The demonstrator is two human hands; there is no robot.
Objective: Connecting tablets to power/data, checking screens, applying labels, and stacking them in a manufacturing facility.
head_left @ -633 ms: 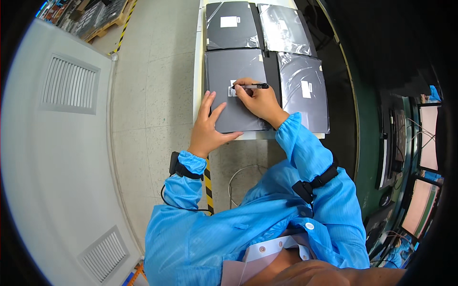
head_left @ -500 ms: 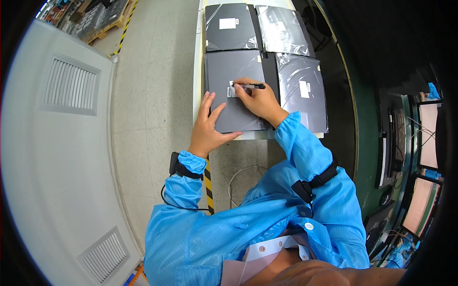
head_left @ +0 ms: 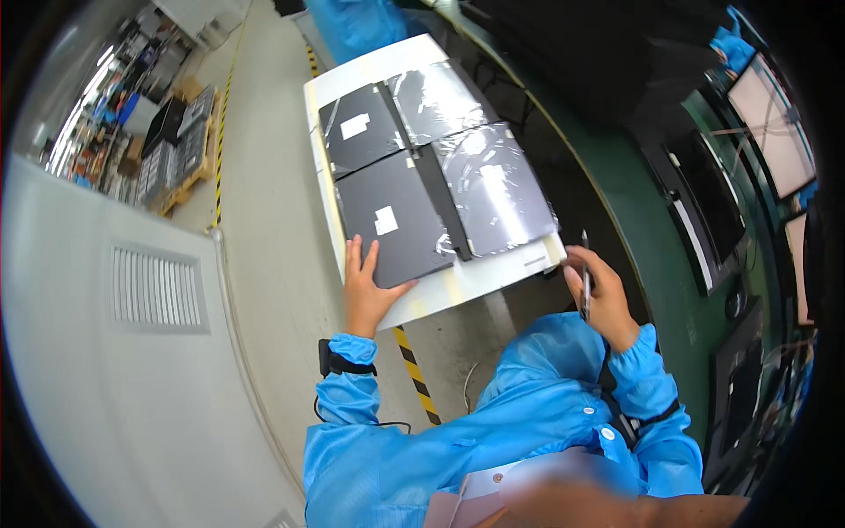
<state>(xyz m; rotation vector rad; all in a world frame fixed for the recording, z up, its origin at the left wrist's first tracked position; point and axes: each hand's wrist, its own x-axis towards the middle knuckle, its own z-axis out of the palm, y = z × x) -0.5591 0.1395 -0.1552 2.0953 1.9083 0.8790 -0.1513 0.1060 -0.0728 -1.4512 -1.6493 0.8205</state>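
Observation:
Spread fingers of my left hand (head_left: 368, 295) lie over the near left corner of a dark flat panel (head_left: 392, 224) bearing a small white label (head_left: 385, 220). My right hand (head_left: 604, 297) is closed around a slim pen (head_left: 585, 275), its tip pointing up and away. That hand is at the near right corner of the white tabletop (head_left: 497, 271); whether it touches the corner I cannot tell. Beside the labelled panel lies another dark panel under shiny clear film (head_left: 493, 189). Two more stand farther back: a left one (head_left: 356, 132) with a white label and a film-covered right one (head_left: 436, 101).
A person in blue clothing (head_left: 356, 26) is beyond the table's far end. Along the right runs a green bench (head_left: 607, 167) with monitors (head_left: 775, 123). To the left are a white vented cabinet (head_left: 158, 352) and a loaded pallet (head_left: 189, 167). Striped tape (head_left: 415, 374) marks the floor.
My right hand has left the near left panel's label and moved right to the table corner, pen still held. My left hand stays by that panel. The view has turned and shifted.

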